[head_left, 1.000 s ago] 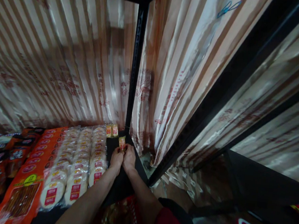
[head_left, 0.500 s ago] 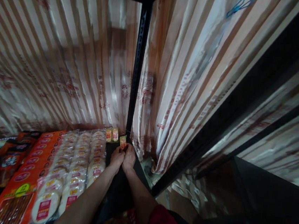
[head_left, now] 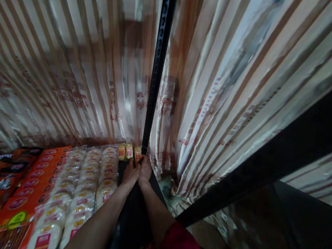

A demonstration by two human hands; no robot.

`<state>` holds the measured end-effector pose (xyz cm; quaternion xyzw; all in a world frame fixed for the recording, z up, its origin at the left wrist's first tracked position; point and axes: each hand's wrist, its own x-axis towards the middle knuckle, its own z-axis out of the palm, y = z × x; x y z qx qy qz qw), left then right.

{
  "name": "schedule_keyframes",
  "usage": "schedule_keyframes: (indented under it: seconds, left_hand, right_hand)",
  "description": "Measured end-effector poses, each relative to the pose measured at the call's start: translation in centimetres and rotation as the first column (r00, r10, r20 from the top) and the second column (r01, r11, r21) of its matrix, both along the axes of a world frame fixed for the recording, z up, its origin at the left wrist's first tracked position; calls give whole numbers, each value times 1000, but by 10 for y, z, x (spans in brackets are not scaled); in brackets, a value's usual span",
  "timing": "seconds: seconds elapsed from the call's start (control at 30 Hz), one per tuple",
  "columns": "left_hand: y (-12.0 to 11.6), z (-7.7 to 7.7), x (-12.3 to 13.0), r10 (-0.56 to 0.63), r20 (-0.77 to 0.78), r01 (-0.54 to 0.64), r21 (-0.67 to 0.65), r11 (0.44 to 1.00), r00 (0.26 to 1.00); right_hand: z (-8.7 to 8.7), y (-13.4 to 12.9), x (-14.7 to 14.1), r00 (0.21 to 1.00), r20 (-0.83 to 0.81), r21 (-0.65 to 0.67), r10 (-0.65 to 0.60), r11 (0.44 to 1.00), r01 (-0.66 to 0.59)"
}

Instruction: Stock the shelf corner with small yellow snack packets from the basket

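A small yellow packet [head_left: 137, 153] with a red label stands at the back corner of a dark shelf [head_left: 134, 211]. My left hand [head_left: 131, 173] is at its lower left edge, fingers closed in with one finger reaching forward. My right hand [head_left: 145, 169] has its fingers closed against the packet's right side. Both hands meet at the packet, and their fingertips are partly hidden. Two matching packets, a left one [head_left: 121, 152] and a middle one [head_left: 129, 151], stand just left of it, with a narrow gap between.
Rows of round white wrapped crackers [head_left: 83, 191] lie left of my arms. Beyond them are orange snack packs [head_left: 28, 181] and dark-orange bags [head_left: 1, 183]. A black perforated post [head_left: 159, 61] rises at the corner, before a striped printed sheet [head_left: 95, 63]. A black beam [head_left: 253, 160] slants at right.
Both hands have moved slightly forward with the yellow packet. It has gone from tilted in front of the row to upright, nearly level with the other two. The view has shifted a little.
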<state>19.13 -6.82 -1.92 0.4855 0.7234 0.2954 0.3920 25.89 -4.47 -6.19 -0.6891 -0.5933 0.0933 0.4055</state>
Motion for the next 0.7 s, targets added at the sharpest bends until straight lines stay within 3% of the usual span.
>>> schedule_keyframes:
  seconds: [0.43,0.7]
  left_hand:
    - [0,14,1,12,-38,-14,-71,997,999]
    - [2,5,-2,72,10,-72,-30,997,997]
  right_hand:
    - [-1,18,-3,998,-36,-25,45,999,-46]
    - [0,19,-4,996,-34,-71,79,994,-81]
